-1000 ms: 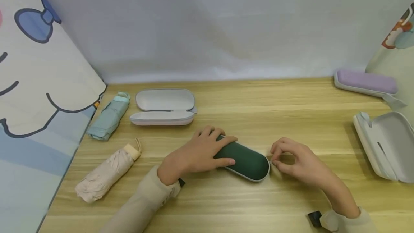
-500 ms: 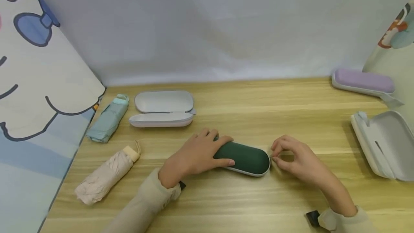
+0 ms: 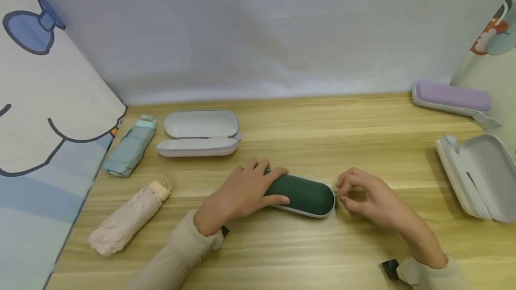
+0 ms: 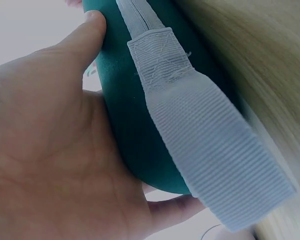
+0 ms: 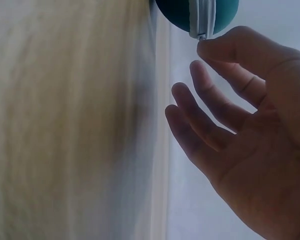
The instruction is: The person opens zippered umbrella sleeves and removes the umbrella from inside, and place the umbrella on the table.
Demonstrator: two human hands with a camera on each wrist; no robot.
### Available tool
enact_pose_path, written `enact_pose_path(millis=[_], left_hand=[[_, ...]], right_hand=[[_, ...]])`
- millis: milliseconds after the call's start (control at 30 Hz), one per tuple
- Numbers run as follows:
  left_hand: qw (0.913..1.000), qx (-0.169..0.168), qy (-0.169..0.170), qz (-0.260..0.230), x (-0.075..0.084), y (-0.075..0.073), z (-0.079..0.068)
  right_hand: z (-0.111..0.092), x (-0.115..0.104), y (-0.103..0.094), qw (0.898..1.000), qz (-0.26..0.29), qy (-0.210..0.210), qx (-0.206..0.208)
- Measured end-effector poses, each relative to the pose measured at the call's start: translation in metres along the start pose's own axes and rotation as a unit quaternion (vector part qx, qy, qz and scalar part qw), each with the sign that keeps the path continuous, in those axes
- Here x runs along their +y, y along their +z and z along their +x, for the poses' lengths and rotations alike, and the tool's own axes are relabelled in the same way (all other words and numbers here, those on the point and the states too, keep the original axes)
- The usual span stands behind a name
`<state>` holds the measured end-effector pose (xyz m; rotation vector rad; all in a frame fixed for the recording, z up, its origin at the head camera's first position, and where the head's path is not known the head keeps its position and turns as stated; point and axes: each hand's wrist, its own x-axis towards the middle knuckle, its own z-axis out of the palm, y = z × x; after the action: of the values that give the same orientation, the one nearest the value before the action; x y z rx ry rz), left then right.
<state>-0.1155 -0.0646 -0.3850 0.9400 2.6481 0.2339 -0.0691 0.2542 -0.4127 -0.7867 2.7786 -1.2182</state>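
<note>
A closed dark green zippered hard case [image 3: 304, 197] lies aslant on the table, its rim light grey. My left hand [image 3: 242, 191] grips its left end from above, the thumb on the near side and the fingers over the far side. In the left wrist view a ribbed grey fabric tab [image 4: 200, 125] hangs off that end, in line with the zipper [image 4: 140, 17]. My right hand [image 3: 371, 200] pinches the small zipper pull [image 5: 202, 37] at the case's right end between thumb and index finger. The other right fingers are spread and loosely bent.
Behind my left hand stands an open pale case [image 3: 199, 149]. A folded teal umbrella [image 3: 131, 149] and a beige one [image 3: 126, 220] lie at the left. At the right are a closed purple case [image 3: 453, 96] and an open white case [image 3: 463, 182].
The green case's right end has swung slightly toward the far side, both hands keeping their hold. The head view has shifted a little.
</note>
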Motion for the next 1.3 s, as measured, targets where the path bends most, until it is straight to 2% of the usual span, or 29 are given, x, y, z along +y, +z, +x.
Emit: enact_pose_path(millis=[500,733,1067,1300], left_hand=[[0.9999,0.003,-0.01,-0.007,0.0053,-0.0023,-0.0026],[0.9997,-0.003,-0.017,-0.014,0.0075,-0.0021,-0.0033],[0.9995,0.005,-0.02,-0.023,0.0057,0.0019,-0.0014],[0.9992,0.023,-0.028,-0.019,0.0058,0.0027,-0.0006]], right_hand=[[0.0,-0.0029,-0.0032,1.0,0.012,0.019,-0.02],[-0.0012,-0.0028,-0.0023,0.999,0.032,0.013,-0.035],[-0.0034,-0.0038,-0.0015,0.997,0.043,0.011,-0.059],[-0.0025,-0.0063,0.0013,0.998,0.031,0.008,-0.046]])
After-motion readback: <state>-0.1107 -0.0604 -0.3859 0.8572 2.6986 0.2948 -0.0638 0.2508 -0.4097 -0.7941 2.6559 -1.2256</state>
